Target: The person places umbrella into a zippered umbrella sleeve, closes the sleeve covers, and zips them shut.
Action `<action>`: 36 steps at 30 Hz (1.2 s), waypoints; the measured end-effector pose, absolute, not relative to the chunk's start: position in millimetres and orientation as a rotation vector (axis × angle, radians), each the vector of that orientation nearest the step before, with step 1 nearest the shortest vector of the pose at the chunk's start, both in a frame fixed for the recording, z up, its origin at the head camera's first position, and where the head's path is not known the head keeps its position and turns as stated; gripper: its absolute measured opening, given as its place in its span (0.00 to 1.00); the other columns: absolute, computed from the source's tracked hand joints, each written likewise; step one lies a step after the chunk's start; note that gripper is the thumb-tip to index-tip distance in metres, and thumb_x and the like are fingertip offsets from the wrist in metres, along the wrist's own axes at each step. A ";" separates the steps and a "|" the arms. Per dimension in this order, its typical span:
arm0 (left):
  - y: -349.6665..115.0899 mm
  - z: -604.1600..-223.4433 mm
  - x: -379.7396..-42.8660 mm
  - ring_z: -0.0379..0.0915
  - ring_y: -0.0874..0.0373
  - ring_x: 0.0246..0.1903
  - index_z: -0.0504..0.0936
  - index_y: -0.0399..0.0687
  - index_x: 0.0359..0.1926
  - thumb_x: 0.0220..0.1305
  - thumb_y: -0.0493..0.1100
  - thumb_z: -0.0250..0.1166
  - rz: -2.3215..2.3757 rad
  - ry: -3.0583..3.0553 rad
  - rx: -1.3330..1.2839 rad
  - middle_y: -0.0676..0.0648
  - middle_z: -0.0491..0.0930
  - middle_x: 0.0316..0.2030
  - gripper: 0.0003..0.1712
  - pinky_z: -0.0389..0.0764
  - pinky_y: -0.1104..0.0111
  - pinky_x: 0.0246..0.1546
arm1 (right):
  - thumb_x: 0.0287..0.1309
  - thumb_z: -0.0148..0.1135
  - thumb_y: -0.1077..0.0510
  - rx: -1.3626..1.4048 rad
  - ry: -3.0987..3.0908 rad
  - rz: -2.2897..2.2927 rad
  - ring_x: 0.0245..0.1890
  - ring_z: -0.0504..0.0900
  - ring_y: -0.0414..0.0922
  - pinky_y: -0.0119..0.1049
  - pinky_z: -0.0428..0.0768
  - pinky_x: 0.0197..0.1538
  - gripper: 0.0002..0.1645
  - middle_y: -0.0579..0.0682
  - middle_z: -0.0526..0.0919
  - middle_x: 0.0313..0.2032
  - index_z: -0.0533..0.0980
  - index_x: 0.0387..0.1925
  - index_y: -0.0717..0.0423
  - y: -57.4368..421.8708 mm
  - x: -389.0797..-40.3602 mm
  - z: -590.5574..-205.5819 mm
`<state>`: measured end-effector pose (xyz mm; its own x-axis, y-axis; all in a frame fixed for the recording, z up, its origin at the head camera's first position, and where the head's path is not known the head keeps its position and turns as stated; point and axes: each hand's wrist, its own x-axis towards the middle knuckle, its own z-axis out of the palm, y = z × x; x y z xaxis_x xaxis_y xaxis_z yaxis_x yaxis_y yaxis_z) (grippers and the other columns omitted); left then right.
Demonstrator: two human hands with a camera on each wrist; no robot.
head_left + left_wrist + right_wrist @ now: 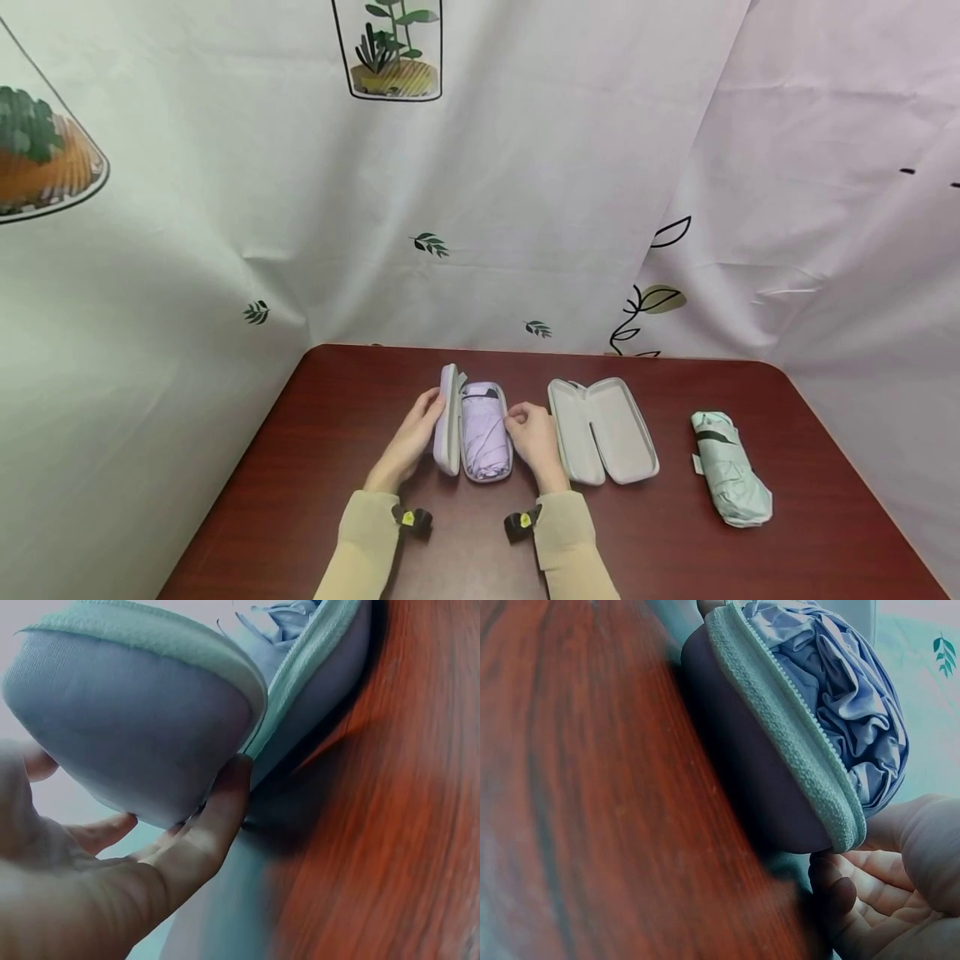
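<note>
A lavender zip case point(447, 429) stands unfolded, its lid tilted up on the left. Inside its right half lies a folded lavender umbrella point(485, 433) with a dark band near the far end. My left hand point(408, 437) holds the raised lid from outside; in the left wrist view its fingers point(217, 817) spread round the lid's shell. My right hand point(534, 435) is at the case's right side, fingers curled. The right wrist view shows its fingertips point(840, 895) against the case below the pale zip edge point(787, 742).
To the right lies a second case point(621, 429), pale grey-green, spread open with nothing in it. Farther right is a folded mint-green umbrella point(731, 471) with a dark strap. A reddish-brown table point(337, 392) meets a printed white curtain point(480, 183) at the back.
</note>
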<state>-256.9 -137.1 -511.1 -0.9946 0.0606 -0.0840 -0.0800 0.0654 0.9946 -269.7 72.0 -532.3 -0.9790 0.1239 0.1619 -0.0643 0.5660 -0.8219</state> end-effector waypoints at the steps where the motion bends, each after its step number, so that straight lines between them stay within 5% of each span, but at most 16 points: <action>1: -136.0 -510.5 -256.7 0.60 0.43 0.63 0.59 0.41 0.71 0.73 0.59 0.51 2.069 2.238 -0.017 0.35 0.62 0.66 0.37 0.58 0.49 0.65 | 0.52 0.67 0.62 -0.050 -2.598 1.376 0.24 0.80 0.41 0.39 0.77 0.33 0.03 0.45 0.84 0.23 0.82 0.29 0.58 71.8 -269.7 -532.4; 36: -101.4 -496.6 -240.9 0.63 0.42 0.64 0.62 0.39 0.70 0.70 0.56 0.57 1.602 2.729 0.094 0.35 0.66 0.66 0.36 0.63 0.49 0.62 | 0.51 0.67 0.61 -0.043 -2.607 1.371 0.24 0.79 0.40 0.39 0.77 0.34 0.04 0.45 0.83 0.23 0.82 0.30 0.58 72.4 -267.6 -530.7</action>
